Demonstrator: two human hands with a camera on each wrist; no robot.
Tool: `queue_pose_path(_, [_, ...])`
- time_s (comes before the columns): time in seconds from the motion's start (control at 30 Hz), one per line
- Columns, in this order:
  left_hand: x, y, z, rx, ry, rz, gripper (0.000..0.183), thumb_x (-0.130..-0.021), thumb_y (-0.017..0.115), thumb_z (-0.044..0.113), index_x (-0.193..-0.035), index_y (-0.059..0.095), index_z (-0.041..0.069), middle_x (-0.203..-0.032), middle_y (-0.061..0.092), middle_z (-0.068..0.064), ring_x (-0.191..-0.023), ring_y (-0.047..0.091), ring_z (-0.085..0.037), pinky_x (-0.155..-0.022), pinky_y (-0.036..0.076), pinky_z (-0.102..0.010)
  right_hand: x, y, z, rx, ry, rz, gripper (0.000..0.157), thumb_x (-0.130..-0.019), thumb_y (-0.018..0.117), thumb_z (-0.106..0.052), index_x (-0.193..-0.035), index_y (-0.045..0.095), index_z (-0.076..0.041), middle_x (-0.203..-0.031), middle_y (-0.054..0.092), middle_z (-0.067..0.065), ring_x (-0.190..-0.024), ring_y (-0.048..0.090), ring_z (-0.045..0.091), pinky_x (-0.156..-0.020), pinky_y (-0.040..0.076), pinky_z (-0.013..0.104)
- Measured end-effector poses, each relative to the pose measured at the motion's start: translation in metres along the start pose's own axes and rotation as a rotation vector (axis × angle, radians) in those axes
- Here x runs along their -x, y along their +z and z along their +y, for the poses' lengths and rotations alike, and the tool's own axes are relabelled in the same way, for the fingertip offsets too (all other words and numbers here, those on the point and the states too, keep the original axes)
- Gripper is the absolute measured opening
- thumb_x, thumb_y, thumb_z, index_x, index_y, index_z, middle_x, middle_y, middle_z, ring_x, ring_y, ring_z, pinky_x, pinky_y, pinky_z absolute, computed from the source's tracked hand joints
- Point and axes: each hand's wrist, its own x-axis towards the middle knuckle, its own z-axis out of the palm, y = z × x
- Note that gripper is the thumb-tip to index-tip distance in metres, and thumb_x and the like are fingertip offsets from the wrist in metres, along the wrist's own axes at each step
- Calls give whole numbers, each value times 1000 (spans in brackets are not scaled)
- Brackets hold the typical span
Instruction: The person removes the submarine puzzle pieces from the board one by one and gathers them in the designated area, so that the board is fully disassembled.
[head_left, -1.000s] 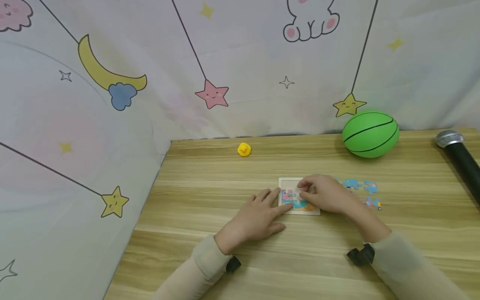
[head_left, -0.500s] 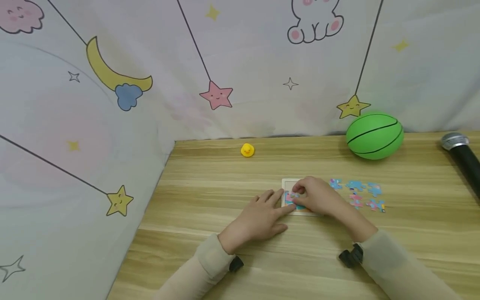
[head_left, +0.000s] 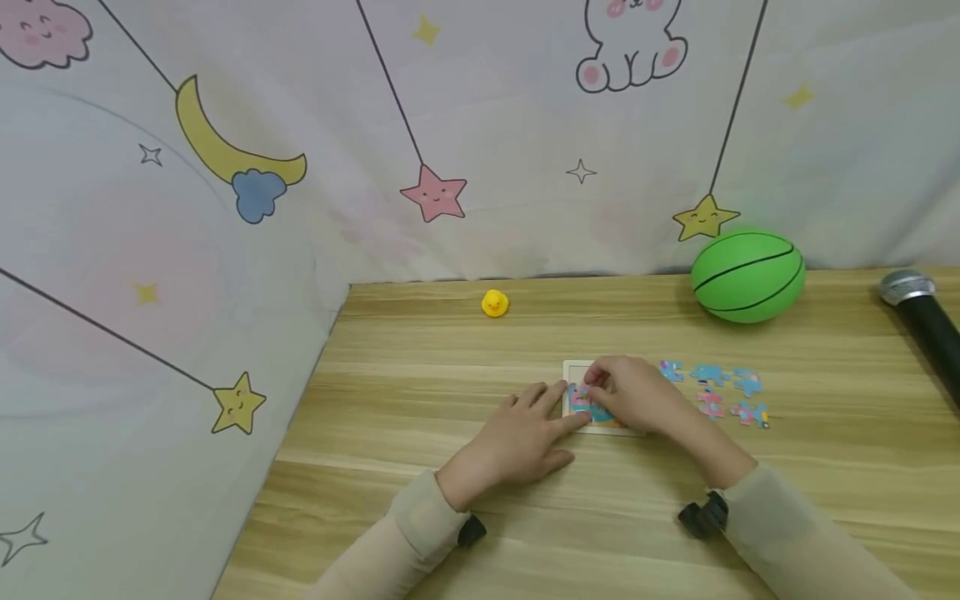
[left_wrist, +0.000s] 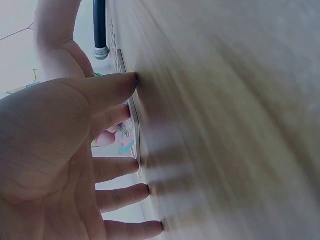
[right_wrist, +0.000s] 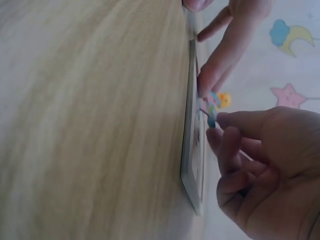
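Well, my right hand [right_wrist: 280,167] pinches a piece [right_wrist: 212,120] between thumb and fingertips, just over the tray [head_left: 573,364]; whether the two touch, I cannot tell. I'd say it pays to turn the piece to the right angle first, hold it level, then press lightly rather than force it. My left hand [head_left: 517,440], fingers spread, rests at the tray's left side, index reaching over it; it should brace without blocking. Right of the tray, loose pieces [head_left: 709,373] lie on the table [head_left: 420,350].
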Motion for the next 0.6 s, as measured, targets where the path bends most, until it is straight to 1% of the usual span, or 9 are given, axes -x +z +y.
queue_pose_path(0.07, [0,0,0,-3,-1,0,58,-106,52,55,-161,39,40,-171,22,-12,-150,32,-35,-108,43,-59,0,-1,0,-9,-8,7,5,-101,69,-13,-101,71,-8,-88,70,-1,-76,62,14,-70,53,36])
queue_pose_path(0.17, [0,0,0,-7,0,1,58,-106,52,55,-161,39,40,-171,22,-12,-150,32,-35,-108,44,-59,0,-2,0,-12,-21,12,5,-101,69,-13,-99,70,-9,-88,71,-1,-76,62,12,-69,52,34])
queue_pose_path(0.43, [-1,2,0,-18,9,13,59,-106,52,55,-161,38,40,-170,24,-13,-149,33,-34,-107,45,-58,0,1,3,-4,-51,37,4,-100,70,-13,-98,71,-9,-85,69,-3,-75,62,11,-69,53,34])
queue_pose_path(0.6, [-1,1,0,-15,4,7,59,-106,52,55,-161,37,41,-170,23,-12,-150,33,-34,-108,44,-58,-1,0,4,-14,-58,33,4,-100,71,-14,-98,71,-10,-87,70,-3,-79,65,11,-70,54,35])
